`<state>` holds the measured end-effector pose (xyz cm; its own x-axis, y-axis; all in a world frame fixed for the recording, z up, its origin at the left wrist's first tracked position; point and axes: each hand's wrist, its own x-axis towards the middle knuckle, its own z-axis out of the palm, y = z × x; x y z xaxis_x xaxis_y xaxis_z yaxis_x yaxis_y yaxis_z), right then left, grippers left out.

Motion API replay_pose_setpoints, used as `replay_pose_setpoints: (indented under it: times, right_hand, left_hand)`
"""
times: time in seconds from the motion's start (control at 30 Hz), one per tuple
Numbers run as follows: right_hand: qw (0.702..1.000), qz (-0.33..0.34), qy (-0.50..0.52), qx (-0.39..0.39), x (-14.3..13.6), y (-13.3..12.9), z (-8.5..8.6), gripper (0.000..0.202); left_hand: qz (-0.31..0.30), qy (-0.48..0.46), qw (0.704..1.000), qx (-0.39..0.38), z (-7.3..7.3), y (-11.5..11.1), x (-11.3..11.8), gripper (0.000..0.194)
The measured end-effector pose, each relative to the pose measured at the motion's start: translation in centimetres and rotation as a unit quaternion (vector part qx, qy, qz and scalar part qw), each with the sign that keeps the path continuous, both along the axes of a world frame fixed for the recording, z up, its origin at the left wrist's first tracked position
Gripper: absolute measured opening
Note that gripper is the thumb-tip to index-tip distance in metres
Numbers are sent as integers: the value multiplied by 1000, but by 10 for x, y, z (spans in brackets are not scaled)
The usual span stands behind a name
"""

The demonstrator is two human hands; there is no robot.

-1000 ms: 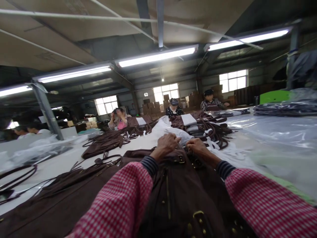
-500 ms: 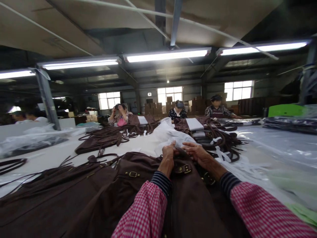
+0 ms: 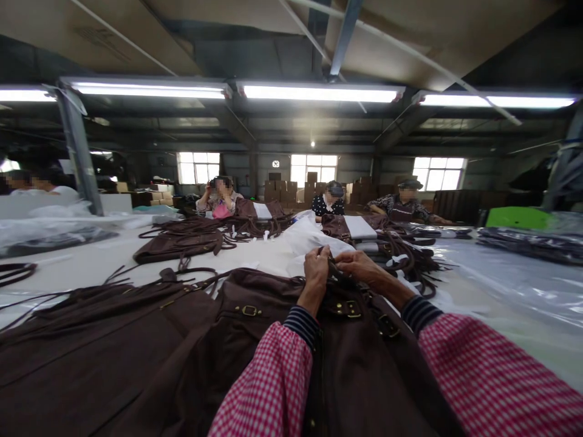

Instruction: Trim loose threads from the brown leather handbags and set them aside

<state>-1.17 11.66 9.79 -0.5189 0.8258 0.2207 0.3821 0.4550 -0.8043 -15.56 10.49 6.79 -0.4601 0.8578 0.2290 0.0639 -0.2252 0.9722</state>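
Observation:
A dark brown bag (image 3: 350,358) with brass buckles lies in front of me, its top edge under my hands. My left hand (image 3: 315,274) is closed, its fingertips pinching a dark strap (image 3: 336,271) above that edge. Close beside it on the right, my right hand (image 3: 362,270) pinches the same strap between thumb and fingers. The fingers partly cover the strap, and its ends cannot be made out. A brass double buckle (image 3: 348,309) shows just below my hands. Another brown bag (image 3: 173,340) lies to the left.
Crumpled white wrapping (image 3: 303,233) lies beyond my hands. Stacked brown bags with straps (image 3: 182,240) lie at the far left; another stack (image 3: 334,226) is at the far right. Clear plastic sheets (image 3: 501,279) spread on the right. Several people sit across the table.
The right hand's fingers, stretched out before, have curled in to pinch the strap. Both hands have drawn closer together, and the strap now stands up between them. The view has shifted slightly.

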Motion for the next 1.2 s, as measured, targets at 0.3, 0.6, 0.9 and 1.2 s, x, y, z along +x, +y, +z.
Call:
replay_pose_setpoints:
  times: [0.3,0.6,0.9,1.2]
  right_hand:
    - [851,-23,-337,401,20,-8,22,26]
    - [886,40,-367,280,79,-42,-4,16]
    - [950,202,-230,68,135,-129,1,18]
    - [958,220,-181,37,141,-124,-53,9]
  left_hand:
    - [76,-5,996,-36,-8,5,0,27]
    - [142,-131,977,-87,-15,6,-4,26]
    - [153,-170,967,-109,-5,6,-5,28]
    - [47,21,997,-63,4,-8,4,14]
